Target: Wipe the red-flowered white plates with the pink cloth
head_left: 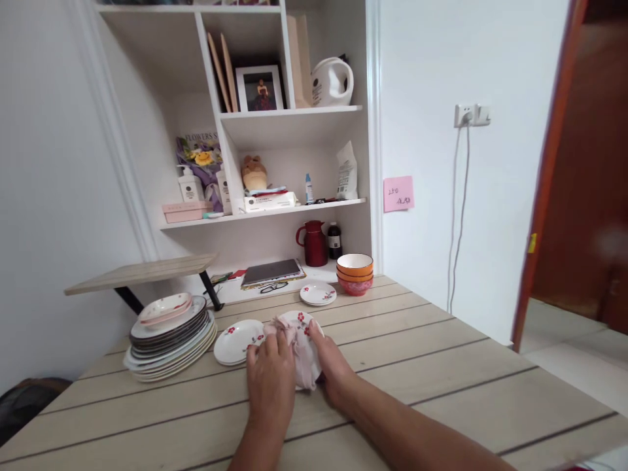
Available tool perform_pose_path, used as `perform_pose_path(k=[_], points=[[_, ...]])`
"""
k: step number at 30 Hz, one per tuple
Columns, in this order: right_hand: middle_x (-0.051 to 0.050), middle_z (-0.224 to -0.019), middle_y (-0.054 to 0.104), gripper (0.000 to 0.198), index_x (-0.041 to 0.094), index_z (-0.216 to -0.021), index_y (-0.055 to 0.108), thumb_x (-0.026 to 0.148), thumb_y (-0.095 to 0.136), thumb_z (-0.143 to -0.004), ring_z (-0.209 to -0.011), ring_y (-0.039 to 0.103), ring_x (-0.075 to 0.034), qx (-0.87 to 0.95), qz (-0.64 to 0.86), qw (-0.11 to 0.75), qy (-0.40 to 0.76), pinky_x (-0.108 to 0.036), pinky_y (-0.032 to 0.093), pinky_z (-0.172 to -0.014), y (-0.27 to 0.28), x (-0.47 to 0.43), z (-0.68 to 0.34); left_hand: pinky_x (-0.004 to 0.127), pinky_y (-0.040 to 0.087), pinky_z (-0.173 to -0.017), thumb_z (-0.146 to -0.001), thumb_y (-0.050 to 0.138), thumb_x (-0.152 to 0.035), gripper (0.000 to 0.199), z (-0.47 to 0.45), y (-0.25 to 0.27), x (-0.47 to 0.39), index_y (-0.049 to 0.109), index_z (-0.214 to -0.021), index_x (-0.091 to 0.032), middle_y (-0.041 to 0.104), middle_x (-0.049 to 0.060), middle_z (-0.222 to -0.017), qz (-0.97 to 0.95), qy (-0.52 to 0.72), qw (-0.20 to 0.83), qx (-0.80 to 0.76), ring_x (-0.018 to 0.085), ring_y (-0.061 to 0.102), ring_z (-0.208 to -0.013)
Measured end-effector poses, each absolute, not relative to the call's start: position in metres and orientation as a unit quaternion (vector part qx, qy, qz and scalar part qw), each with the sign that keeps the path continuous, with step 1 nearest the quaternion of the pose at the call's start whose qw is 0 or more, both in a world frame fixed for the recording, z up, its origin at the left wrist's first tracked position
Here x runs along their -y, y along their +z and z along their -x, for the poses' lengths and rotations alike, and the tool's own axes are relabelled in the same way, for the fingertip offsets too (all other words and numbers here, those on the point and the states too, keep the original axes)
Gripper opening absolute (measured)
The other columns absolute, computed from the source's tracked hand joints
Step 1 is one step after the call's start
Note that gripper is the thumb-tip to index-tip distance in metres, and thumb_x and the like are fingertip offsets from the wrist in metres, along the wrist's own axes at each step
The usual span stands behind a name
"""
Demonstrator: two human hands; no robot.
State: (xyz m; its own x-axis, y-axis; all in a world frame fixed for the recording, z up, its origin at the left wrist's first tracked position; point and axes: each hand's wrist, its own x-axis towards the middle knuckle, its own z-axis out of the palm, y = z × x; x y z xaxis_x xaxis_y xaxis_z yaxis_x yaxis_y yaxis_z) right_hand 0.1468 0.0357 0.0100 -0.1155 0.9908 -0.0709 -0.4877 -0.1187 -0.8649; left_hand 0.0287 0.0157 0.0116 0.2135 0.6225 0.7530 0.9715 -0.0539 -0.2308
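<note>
My right hand (331, 363) grips the right rim of a small white plate (297, 317) with red flowers, its thumb on the upper face. A crumpled pale pink cloth (305, 366) lies over the plate, pressed there by my left hand (271, 373), whose fingers are bent onto it. Just left of my hands sits a short stack of similar flowered plates (233, 341). Beyond them, a smaller pair of flowered plates (318, 294) rests on the table. The underside of the held plate and my right fingertips are hidden.
A tall stack of plates (171, 350), topped by shallow dishes (165, 306), stands left on the wooden table (417, 366). Stacked bowls (354, 273) are at the back right, near a red jug (314, 243). Glasses (273, 287) lie before a laptop (271, 271). A low riser (142, 273) overhangs the back left.
</note>
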Motion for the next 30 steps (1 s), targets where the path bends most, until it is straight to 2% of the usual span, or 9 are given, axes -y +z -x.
perform_pose_path(k=[7,16,21,23,26,30], points=[[-0.011,-0.092,0.075,0.06,0.012,-0.102,0.069,0.067,0.055,-0.082,-0.082,0.07,-0.023,0.309,0.336,0.577,0.677,-0.034,0.053,-0.077,0.01,-0.037,-0.147,0.039,0.045,-0.077,-0.093,0.049,-0.018,0.023,-0.034,0.012,-0.01,0.069,-0.105,-0.015,0.064,0.007,-0.089,0.716,-0.228,0.361,0.553,0.023,0.062,-0.084],[-0.01,-0.093,0.075,0.062,0.013,-0.104,0.069,0.068,0.058,-0.08,-0.083,0.07,-0.022,0.304,0.322,0.566,0.695,-0.034,0.052,-0.08,0.009,-0.038,-0.15,0.035,0.047,-0.075,-0.089,0.053,-0.014,0.032,-0.029,0.005,-0.011,0.066,-0.117,-0.022,0.063,0.006,-0.094,0.766,-0.276,0.288,0.505,0.02,0.06,-0.082],[-0.012,-0.092,0.075,0.063,0.012,-0.101,0.07,0.069,0.059,-0.078,-0.085,0.07,-0.024,0.355,0.321,0.558,0.678,-0.034,0.052,-0.079,0.012,-0.033,-0.151,0.039,0.045,-0.087,-0.087,0.057,-0.013,0.039,-0.025,0.008,-0.013,0.065,-0.119,-0.033,0.062,0.005,-0.111,0.776,-0.309,0.261,0.484,0.022,0.059,-0.099],[-0.012,-0.093,0.075,0.063,0.012,-0.101,0.071,0.07,0.057,-0.079,-0.086,0.07,-0.024,0.356,0.324,0.552,0.681,-0.033,0.051,-0.078,0.013,-0.032,-0.151,0.042,0.043,-0.089,-0.088,0.059,-0.018,0.036,-0.024,0.013,-0.013,0.065,-0.119,-0.035,0.063,0.004,-0.111,0.756,-0.316,0.254,0.513,0.023,0.059,-0.101],[-0.012,-0.096,0.075,0.063,0.013,-0.105,0.07,0.07,0.056,-0.08,-0.087,0.07,-0.024,0.345,0.333,0.552,0.682,-0.033,0.052,-0.076,0.012,-0.033,-0.149,0.046,0.041,-0.089,-0.09,0.057,-0.025,0.032,-0.022,0.02,-0.011,0.065,-0.121,-0.031,0.065,0.006,-0.103,0.711,-0.305,0.267,0.575,0.024,0.059,-0.097],[-0.012,-0.094,0.076,0.061,0.012,-0.106,0.069,0.066,0.055,-0.083,-0.083,0.071,-0.024,0.318,0.337,0.567,0.681,-0.034,0.053,-0.076,0.01,-0.039,-0.147,0.045,0.042,-0.087,-0.093,0.051,-0.026,0.029,-0.024,0.021,-0.009,0.066,-0.118,-0.023,0.065,0.008,-0.094,0.706,-0.271,0.292,0.586,0.024,0.061,-0.092]])
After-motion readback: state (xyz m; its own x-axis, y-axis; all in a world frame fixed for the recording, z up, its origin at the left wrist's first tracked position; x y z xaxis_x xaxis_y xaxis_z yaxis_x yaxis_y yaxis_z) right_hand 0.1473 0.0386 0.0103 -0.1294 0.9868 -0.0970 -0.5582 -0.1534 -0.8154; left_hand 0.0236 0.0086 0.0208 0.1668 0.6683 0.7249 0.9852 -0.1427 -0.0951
